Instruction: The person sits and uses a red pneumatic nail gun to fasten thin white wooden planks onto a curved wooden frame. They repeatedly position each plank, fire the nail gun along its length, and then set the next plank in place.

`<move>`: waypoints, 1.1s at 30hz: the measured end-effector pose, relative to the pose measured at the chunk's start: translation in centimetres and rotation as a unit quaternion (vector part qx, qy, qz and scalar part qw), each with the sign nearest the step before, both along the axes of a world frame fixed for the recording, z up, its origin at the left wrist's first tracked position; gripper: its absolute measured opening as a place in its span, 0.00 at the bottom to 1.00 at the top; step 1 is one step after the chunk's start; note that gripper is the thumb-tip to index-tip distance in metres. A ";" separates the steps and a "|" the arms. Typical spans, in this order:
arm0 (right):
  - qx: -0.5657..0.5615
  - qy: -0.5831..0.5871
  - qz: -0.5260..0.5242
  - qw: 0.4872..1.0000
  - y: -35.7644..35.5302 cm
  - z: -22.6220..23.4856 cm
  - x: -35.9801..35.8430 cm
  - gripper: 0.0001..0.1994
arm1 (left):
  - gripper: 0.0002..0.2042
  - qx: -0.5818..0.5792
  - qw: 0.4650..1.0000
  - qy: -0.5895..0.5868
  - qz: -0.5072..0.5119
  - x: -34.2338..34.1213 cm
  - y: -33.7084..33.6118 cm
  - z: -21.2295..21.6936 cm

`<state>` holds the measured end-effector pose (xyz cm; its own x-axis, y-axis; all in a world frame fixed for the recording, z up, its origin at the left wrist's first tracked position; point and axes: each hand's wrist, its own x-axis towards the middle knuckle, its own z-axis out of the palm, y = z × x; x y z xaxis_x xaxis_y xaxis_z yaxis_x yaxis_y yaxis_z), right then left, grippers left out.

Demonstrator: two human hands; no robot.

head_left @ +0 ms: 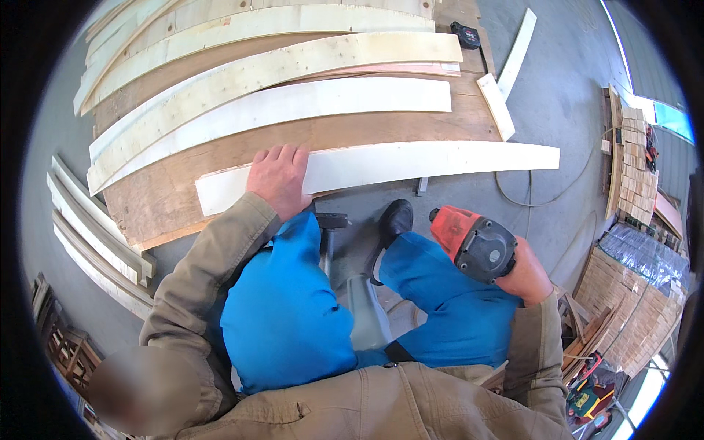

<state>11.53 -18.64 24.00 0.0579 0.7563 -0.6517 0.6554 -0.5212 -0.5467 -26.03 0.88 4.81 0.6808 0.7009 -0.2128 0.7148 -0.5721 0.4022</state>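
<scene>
A long pale wooden board (433, 158) lies along the near edge of a brown plywood worktop (158, 192), its right end sticking out past the worktop. My left hand (279, 180) is closed over the board left of its middle, fingers on top and thumb at the near edge. A red and black nail gun (475, 242) is in my right hand (526, 273), above my right knee and apart from the board. Its handle is mostly hidden behind the tool's body and my fingers.
Several more pale boards (315, 99) lie across the worktop. A black tape measure (465, 35) sits at its far right corner. Long strips (95, 249) lie on the floor at left. A hose (550, 204) runs over the floor at right, near wrapped wood stacks (631, 293).
</scene>
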 end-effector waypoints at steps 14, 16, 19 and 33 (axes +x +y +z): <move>-0.027 -0.025 -0.009 0.999 1.3 -0.8 -0.8 0.29 | 0.43 0.031 0.996 0.034 0.077 -16.8 0.9 1.1; -0.032 -0.029 -0.009 0.999 1.6 -1.0 -0.9 0.29 | 0.39 0.038 0.997 0.028 0.063 -16.6 1.3 0.7; -0.035 -0.026 -0.014 0.999 2.0 -1.4 -1.2 0.28 | 0.35 0.023 0.998 0.018 0.062 -16.0 1.6 0.2; -0.049 -0.020 0.019 0.998 3.5 -1.7 -2.2 0.33 | 0.35 0.017 0.997 -0.025 0.069 -16.1 1.9 -1.1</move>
